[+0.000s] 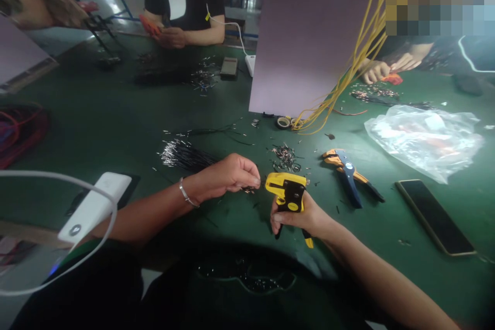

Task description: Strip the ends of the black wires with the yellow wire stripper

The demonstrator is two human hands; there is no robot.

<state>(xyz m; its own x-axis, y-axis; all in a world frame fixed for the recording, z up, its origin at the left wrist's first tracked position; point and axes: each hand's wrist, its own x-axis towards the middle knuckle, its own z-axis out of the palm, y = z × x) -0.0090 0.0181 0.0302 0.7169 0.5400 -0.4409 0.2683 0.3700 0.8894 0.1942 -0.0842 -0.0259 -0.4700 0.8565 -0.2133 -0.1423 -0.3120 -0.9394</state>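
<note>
My right hand [296, 216] is wrapped round the handles of a yellow and black wire stripper [286, 191], its jaws facing left. Just left of those jaws, my left hand [242, 172] is closed in a pinch. What its fingertips hold is too small to make out; a few copper-coloured bits show below them. Behind my left wrist lies a bundle of black wires [189, 157] with shiny ends. A small heap of cut wire scraps [286, 157] sits beyond the stripper. To the right rests a second wire stripper [348, 172], dark blue and orange.
A phone [435, 216] and a clear plastic bag [425, 136] lie at right. Yellow wires [348, 77] hang before an upright panel [309, 36], near tape rolls [284, 122]. A white power bank [95, 206] is at left. Co-workers' hands [174, 36] are across the table.
</note>
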